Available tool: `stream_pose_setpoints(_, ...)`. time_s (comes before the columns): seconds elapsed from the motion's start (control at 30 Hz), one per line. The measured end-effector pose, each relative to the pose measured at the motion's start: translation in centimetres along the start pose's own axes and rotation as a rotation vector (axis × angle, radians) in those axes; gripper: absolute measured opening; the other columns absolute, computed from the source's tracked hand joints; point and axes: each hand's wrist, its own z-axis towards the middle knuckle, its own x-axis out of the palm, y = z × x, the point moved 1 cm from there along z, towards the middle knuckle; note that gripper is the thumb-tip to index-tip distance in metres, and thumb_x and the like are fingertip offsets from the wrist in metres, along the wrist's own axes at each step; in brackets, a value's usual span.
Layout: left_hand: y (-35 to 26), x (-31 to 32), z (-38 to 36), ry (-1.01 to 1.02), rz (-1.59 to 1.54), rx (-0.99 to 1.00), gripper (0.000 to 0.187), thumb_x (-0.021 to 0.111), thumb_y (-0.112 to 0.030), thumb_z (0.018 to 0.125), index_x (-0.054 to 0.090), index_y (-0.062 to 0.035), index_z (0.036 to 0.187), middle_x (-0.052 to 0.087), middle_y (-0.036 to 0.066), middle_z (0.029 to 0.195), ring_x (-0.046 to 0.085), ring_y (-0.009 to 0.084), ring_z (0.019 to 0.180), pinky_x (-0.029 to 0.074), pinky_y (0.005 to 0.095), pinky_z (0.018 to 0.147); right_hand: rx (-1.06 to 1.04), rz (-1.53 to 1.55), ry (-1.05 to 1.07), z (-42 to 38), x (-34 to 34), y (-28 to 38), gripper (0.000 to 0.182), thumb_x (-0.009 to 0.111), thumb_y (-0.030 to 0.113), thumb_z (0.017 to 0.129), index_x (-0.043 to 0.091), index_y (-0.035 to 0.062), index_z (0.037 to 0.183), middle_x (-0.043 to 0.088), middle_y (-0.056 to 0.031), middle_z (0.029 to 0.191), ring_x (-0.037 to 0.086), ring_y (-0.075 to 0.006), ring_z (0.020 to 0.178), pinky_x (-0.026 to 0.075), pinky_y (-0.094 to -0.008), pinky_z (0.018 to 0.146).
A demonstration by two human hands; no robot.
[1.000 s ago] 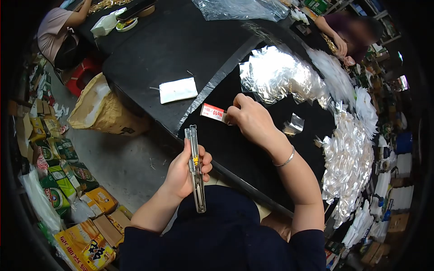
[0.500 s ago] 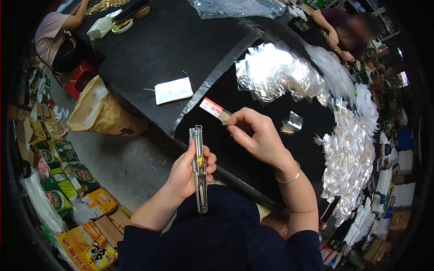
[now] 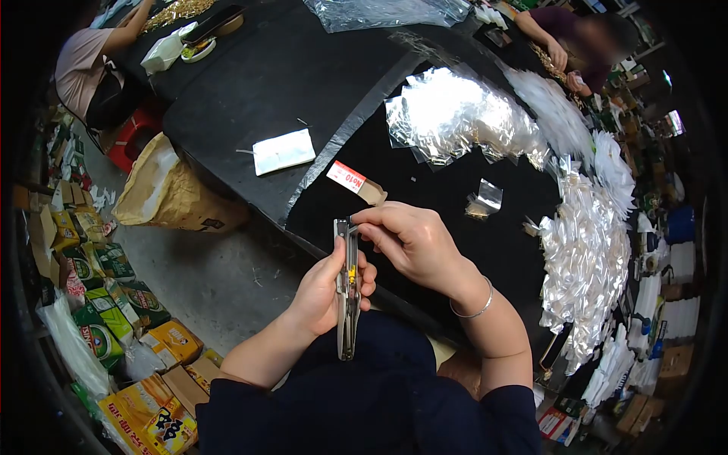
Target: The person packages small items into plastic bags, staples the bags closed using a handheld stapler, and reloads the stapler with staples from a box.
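My left hand (image 3: pixel 330 284) is wrapped round a metal stapler (image 3: pixel 348 296), which stands lengthwise in front of my body. The thumb and fingertips of my right hand (image 3: pixel 402 239) are pinched together at the stapler's far end; whatever they hold is too small to make out. Just beyond them lies a small red and white box (image 3: pixel 347 178) marked No10, its brown end flap open. A small clear packet (image 3: pixel 485 200) rests on the black table to the right of my right hand.
A white pad (image 3: pixel 283 152) lies on the black table (image 3: pixel 250 98). Shiny clear packets (image 3: pixel 455 114) are heaped beyond, with more (image 3: pixel 588 262) on the right. A paper sack (image 3: pixel 171 193) stands left. Two people sit at the far corners. Boxes (image 3: pixel 152 413) fill the lower left.
My right hand has moved from the red and white box down and left to the stapler's far end. The stapler has shifted slightly right with my left hand.
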Motion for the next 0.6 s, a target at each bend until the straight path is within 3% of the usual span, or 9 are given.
stream_pose_setpoints(0.2, 0.36, 0.02, 0.06, -0.012, -0.002, -0.014, 0.047, 0.030, -0.050, 0.106, 0.054, -0.0098, 0.098, 0.055, 0.006, 0.083, 0.054, 0.0140, 0.069, 0.054, 0.0296, 0.055, -0.101, -0.159, -0.045, -0.30, 0.04, 0.09, 0.013, 0.070, 0.004, 0.085, 0.068, 0.0016, 0.098, 0.066, -0.0107, 0.081, 0.066, -0.0247, 0.065, 0.052, -0.0318, 0.055)
stream_pose_setpoints(0.6, 0.59, 0.09, 0.09, -0.001, -0.018, -0.027, 0.046, 0.031, -0.049, 0.106, 0.054, -0.0095, 0.099, 0.055, 0.006, 0.084, 0.055, 0.0145, 0.071, 0.054, 0.0299, 0.056, -0.134, -0.218, -0.059, -0.69, -0.32, 0.02, 0.016, 0.071, 0.004, 0.084, 0.067, 0.0015, 0.099, 0.065, -0.0106, 0.079, 0.065, -0.0263, 0.065, 0.051, -0.0335, 0.054)
